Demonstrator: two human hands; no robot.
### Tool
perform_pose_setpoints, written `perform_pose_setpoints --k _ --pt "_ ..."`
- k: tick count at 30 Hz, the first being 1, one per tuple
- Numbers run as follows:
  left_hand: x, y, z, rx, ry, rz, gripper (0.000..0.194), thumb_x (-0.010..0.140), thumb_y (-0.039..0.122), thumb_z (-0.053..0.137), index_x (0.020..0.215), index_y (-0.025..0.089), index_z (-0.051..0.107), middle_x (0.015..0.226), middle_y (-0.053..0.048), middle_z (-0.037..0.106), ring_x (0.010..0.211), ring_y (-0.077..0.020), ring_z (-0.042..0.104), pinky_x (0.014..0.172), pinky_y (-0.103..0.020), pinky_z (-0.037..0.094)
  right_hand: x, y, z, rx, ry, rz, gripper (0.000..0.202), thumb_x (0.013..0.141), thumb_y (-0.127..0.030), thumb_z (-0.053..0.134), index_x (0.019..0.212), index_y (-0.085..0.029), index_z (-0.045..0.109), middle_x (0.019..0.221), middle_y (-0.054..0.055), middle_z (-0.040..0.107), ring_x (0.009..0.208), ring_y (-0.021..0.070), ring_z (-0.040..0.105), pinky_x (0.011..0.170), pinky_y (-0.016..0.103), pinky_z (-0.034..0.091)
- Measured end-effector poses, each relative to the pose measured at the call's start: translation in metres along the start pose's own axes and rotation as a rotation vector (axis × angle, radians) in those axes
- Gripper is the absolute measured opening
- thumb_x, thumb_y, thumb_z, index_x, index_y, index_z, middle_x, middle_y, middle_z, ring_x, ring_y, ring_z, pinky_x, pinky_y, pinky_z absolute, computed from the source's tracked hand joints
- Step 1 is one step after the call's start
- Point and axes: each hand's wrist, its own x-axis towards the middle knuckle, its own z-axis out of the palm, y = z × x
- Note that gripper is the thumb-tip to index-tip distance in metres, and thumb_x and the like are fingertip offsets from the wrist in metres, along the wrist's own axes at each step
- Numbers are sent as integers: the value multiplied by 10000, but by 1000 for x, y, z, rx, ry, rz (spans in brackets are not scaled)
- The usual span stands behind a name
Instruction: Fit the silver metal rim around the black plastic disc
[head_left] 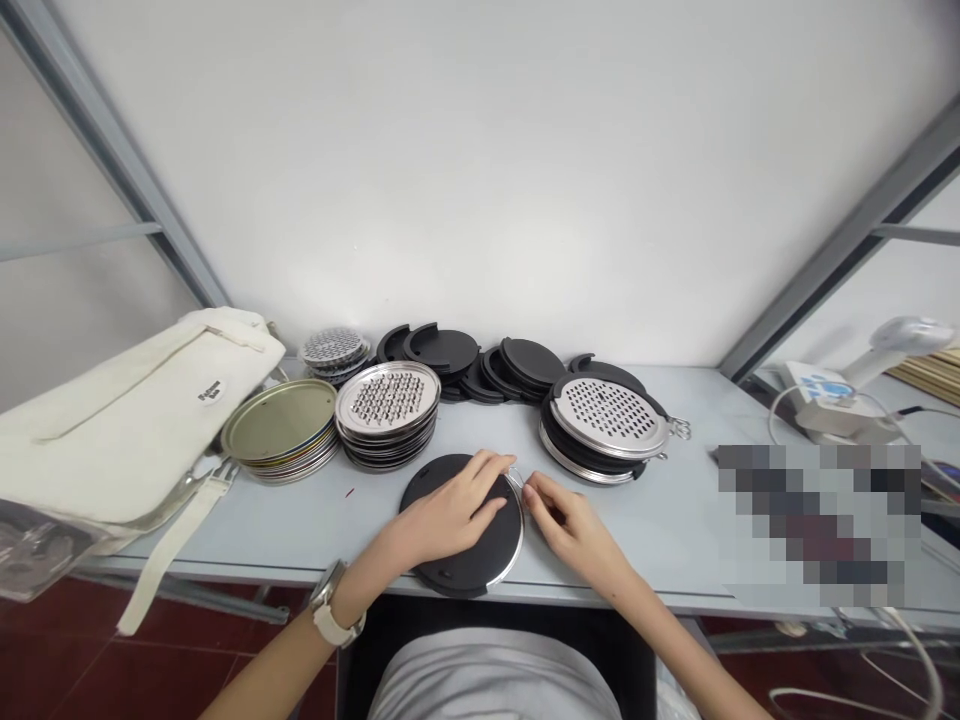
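A round black disc (480, 555) with a shiny metal rim on its right side lies on the table in front of me. My left hand (457, 508) rests palm down across it, fingers spread, with a fingertip close to a thin wire loop (515, 476) at the disc's upper right edge. Thumb and forefinger of my right hand (564, 515) pinch this loop from the right. To the right stands a stack of metal grater plates in black holders (611, 415), with similar wire loops sticking out of its right side.
Behind my left hand are a stack of grater plates (388, 400), a stack topped by an olive-green plate (281, 420) and smaller perforated discs (335, 348). Black holders (442, 352) lie along the wall. A cream bag (150, 410) sits left, a handheld scanner (900, 345) right.
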Motion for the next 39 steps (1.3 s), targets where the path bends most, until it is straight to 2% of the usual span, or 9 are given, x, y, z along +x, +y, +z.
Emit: perform_pose_setpoints --k 5,12,27,31,39 --pt "-1 4 -2 -31 -16 -2 395 932 173 428 1316 217 346 1327 -96 406 1229 -213 450 1054 -396 392 0 1 1 -53 -28 7 278 950 -328 347 695 -217 323 591 -65 307 533 105 304 514 238 250" --pt "-1 4 -2 2 -63 25 330 946 159 394 1267 233 416 1331 -83 394 1191 -205 494 1039 -376 409 -1 1 1 -147 -59 -27 256 953 -310 339 720 -214 382 614 -42 407 560 123 388 538 246 282" --pt "-3 2 0 43 -30 6 323 949 200 405 1270 218 392 1313 -86 424 1225 -220 445 1037 -401 405 0 -1 2 -132 -40 -19 259 972 -326 322 753 -219 411 673 -27 495 607 130 453 581 240 324" --pt "-3 1 0 83 -23 22 333 947 196 410 1280 221 397 1302 -84 440 1223 -235 427 1032 -425 398 0 0 2 -132 -40 -27 265 965 -322 337 727 -217 388 646 -35 466 587 125 432 564 239 312" --pt "0 6 -5 132 -59 92 316 952 155 397 1262 212 419 1288 -80 474 1207 -209 435 1037 -392 360 -1 2 1 -111 -80 -13 314 956 -334 340 668 -212 314 581 -63 333 538 101 315 517 238 246"
